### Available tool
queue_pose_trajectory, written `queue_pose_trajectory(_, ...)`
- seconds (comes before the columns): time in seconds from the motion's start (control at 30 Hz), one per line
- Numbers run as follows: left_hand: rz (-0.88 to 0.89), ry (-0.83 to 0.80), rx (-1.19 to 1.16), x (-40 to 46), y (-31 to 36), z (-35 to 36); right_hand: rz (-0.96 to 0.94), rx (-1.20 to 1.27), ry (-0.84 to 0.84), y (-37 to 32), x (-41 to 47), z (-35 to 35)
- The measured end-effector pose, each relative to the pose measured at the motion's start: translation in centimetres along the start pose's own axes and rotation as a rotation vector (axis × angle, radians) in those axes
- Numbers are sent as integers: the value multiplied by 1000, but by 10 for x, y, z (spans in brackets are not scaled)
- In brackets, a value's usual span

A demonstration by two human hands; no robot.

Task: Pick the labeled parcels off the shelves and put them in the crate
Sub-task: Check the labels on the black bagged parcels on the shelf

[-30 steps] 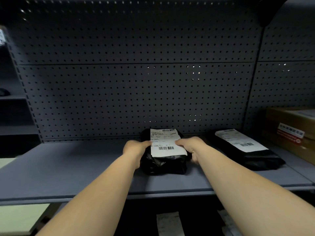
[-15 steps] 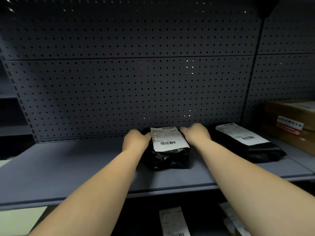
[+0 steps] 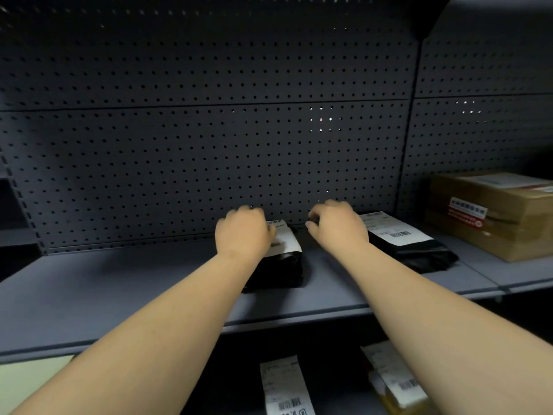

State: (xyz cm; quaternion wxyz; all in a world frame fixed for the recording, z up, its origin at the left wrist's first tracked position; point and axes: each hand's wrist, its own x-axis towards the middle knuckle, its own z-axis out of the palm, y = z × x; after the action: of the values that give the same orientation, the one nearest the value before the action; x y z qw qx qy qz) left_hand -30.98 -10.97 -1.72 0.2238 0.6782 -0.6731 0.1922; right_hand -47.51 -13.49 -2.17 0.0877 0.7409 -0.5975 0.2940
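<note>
A black parcel [image 3: 285,266] with a white barcode label lies on the grey shelf [image 3: 119,283], close to the pegboard back. My left hand [image 3: 244,232] lies over its top left part, fingers curled over the far end. My right hand [image 3: 338,229] hovers just right of that parcel with loosely curled fingers and holds nothing. A second black labeled parcel [image 3: 414,250] lies to the right, partly behind my right hand. The crate is not in view.
A brown cardboard box [image 3: 493,217] with a red-and-white sticker stands at the shelf's right end. On the lower shelf lie two more labeled parcels, one [image 3: 284,384] in the middle and one [image 3: 395,381] to its right. A perforated back panel [image 3: 209,145] closes the shelf.
My left hand has moved from the parcel's left side onto its top. My right hand has come off the parcel's right side and moved to the right. The view has tilted.
</note>
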Motion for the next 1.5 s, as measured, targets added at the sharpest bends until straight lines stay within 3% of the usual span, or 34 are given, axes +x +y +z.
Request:
queue_pose_trajectory(0.37, 5, 12, -19, 9, 113, 8, 69, -4, -44, 112, -5, -39)
queue_pose_trajectory(0.7, -137, -66, -138, 14, 195, 28, 113, 85, -111, 205, -4, -58)
queue_pose_trajectory(1.03, -555, -230, -649, 21, 223, 53, 384, 579, -269, 241, 8, -45)
queue_pose_trajectory(1.23, -807, -215, -1070, 23, 228, 71, 655, 951, -421, 238, 11, -33)
queue_pose_trajectory(1.5, -941, -335, -1261, 34, 222, 85, 797, 1086, -571, 237, 23, -15)
